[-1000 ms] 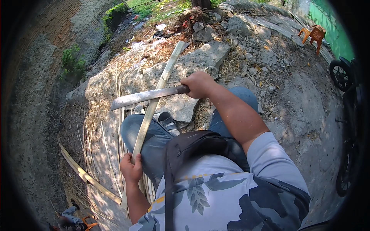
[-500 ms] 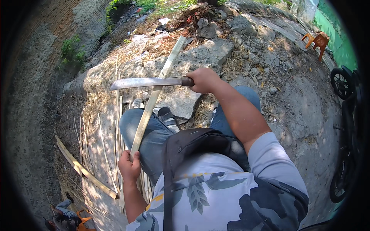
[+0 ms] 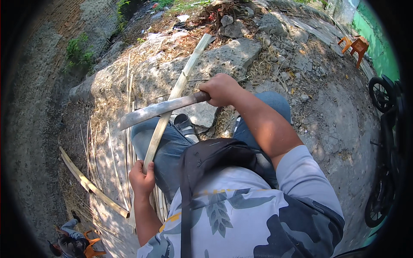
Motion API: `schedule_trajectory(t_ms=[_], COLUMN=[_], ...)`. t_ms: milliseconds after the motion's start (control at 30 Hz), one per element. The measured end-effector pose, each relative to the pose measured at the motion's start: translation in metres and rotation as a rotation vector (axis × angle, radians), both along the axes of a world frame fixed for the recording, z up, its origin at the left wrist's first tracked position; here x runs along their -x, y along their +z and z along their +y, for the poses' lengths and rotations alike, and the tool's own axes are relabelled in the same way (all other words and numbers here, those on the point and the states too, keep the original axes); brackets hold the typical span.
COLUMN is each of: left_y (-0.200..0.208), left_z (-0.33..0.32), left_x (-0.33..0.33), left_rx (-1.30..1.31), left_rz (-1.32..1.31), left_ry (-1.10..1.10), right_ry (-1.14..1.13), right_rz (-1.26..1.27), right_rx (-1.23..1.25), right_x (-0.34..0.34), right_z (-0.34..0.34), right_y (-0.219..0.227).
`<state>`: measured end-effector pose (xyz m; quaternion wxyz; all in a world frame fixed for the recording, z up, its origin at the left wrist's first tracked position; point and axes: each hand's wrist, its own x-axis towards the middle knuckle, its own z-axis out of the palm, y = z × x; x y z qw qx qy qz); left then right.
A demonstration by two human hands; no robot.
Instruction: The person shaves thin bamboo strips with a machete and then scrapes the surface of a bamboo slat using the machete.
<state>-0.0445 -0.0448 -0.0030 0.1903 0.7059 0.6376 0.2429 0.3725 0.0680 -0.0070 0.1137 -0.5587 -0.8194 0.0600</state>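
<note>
My left hand (image 3: 142,179) is closed around the near end of a long, pale split bamboo strip (image 3: 159,134). The strip slants away from me past my left knee, its far end resting near a stone slab (image 3: 234,59). In my right hand (image 3: 222,89) is a machete (image 3: 155,109), gripped by its dark handle. Its blade lies across the strip, tip pointing left and a little toward me. Beyond the blade, a small notch or node marks the strip. Where the blade covers the strip, I cannot tell how deep the contact is.
Several thin strips (image 3: 112,157) lie on the ground to my left, beside a thicker split bamboo piece (image 3: 91,187). A person (image 3: 71,241) sits on an orange chair at the lower left. Rubble and dry litter lie ahead; an orange chair (image 3: 356,47) and a motorcycle (image 3: 384,150) stand to the right.
The machete has come down along the strip toward me, its tip swinging nearer. My left hand keeps its hold, and the strip has shifted only slightly.
</note>
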Motion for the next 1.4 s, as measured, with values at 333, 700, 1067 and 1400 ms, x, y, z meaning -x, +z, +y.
schedule_trajectory(t_ms=[333, 700, 1067, 1400], left_y=[0.001, 0.0, 0.011, 0.012], left_z=[0.007, 0.006, 0.008, 0.008], left_x=[-0.007, -0.008, -0.015, -0.016], left_rx=[0.049, 0.013, 0.051, 0.058], left_rz=[-0.059, -0.024, 0.025, 0.047], left_ry=[-0.017, -0.013, -0.01, 0.012], right_ry=[-0.308, 0.009, -0.317, -0.121], right_rz=[0.2, 0.043, 0.166, 0.049], right_rx=[0.134, -0.014, 0.124, 0.128], right_x=[-0.015, 0.002, -0.022, 0.001], right_z=[-0.006, 0.0, -0.002, -0.005], right_y=[0.01, 0.004, 0.001, 0.004])
